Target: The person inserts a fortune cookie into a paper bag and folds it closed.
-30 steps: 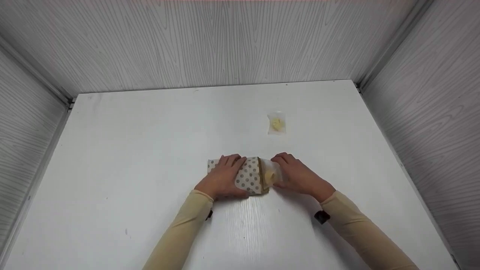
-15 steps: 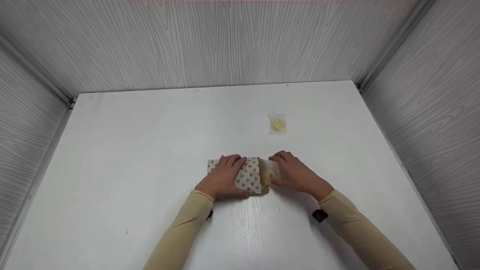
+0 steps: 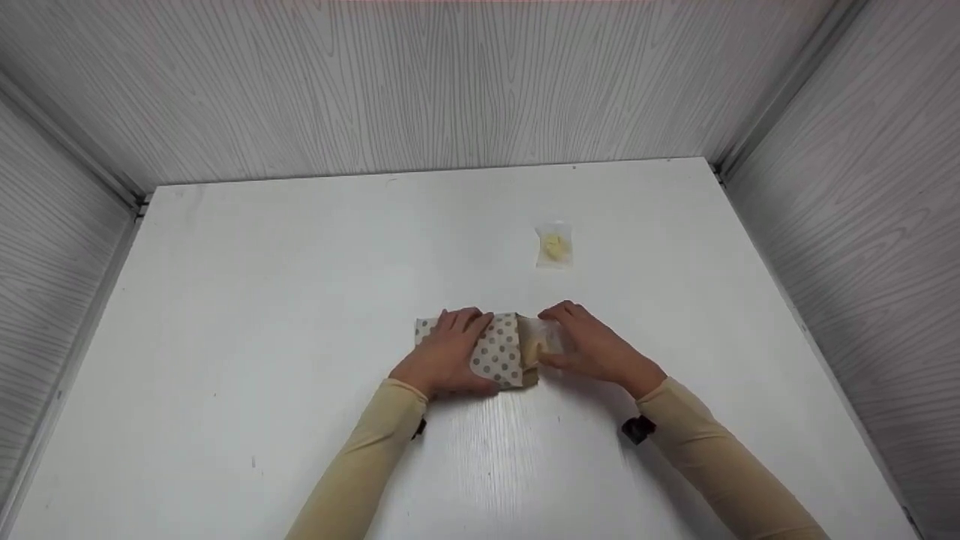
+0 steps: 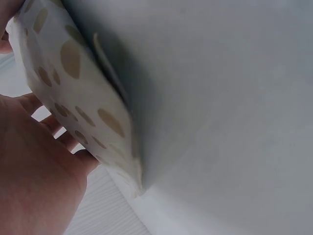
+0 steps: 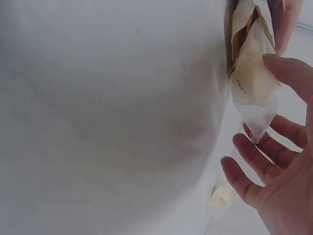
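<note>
A white paper bag with grey dots (image 3: 497, 352) lies flat at the front middle of the table, its brown-lined mouth facing right. Across its left part, my left hand (image 3: 445, 361) grips the bag between thumb and fingers, as the left wrist view shows the dotted paper (image 4: 80, 85) against the fingertips. Partway inside the mouth sits a clear packet (image 5: 254, 88) with something pale yellow in it. My right hand (image 3: 596, 352) holds the packet's outer end, thumb on its face and fingers behind. The packet's inner end is hidden by the bag.
A second clear packet (image 3: 554, 246) with pale yellow contents lies farther back on the white table (image 3: 300, 285). Grey wood-grain panels (image 3: 420, 82) stand behind the table and at both sides.
My right hand has shifted slightly left toward the bag, and its thumb now lies over the packet nearer the mouth. The left hand and the far packet stay put.
</note>
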### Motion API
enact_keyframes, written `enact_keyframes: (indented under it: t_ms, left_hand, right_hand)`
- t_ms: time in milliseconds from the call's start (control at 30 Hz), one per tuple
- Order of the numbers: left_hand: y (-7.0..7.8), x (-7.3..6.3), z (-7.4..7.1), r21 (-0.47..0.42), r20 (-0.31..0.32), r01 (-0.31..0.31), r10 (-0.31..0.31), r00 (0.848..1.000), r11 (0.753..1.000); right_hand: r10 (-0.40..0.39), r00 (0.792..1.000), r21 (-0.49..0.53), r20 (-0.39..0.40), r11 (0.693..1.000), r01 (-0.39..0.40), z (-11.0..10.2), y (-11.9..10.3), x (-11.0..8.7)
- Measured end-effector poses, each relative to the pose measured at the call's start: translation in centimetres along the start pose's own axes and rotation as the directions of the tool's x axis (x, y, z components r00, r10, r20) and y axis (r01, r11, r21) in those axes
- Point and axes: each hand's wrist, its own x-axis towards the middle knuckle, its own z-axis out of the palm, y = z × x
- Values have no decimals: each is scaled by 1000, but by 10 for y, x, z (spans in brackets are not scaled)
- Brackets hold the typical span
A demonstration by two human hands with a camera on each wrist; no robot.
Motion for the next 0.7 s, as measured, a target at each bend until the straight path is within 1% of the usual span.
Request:
enact_keyframes:
  t_ms: [100, 233, 300, 433, 500, 567, 700]
  left_hand:
    - [0, 0, 0, -1, 0, -4, 4, 1000, 1000]
    - [-1, 0, 0, -10, -5, -6, 6, 1000, 1000]
    - [-1, 0, 1, -13, -6, -5, 5, 1000, 1000]
    - [-1, 0, 1, -14, 0, -3, 3, 1000, 1000]
    - [-1, 0, 1, -13, 2, -4, 4, 1000, 1000]
    - [0, -1, 1, -12, 3, -4, 4, 1000, 1000]
    - [0, 0, 0, -12, 2, -3, 3, 1000, 1000]
  right_hand:
    - [10, 1000, 42, 0, 999, -10, -2, 0, 0]
    - [11, 1000, 85, 22, 996, -13, -3, -1, 0]
    - [19, 999, 125, 28, 992, -23, -2, 0, 0]
    - [46, 999, 256, 27, 965, -51, 0, 4, -1]
    - [47, 999, 312, 19, 949, -50, 0, 5, -1]
    - [49, 999, 348, 8, 936, -49, -1, 6, -1]
    - [46, 999, 376, 0, 926, -42, -1, 7, -1]
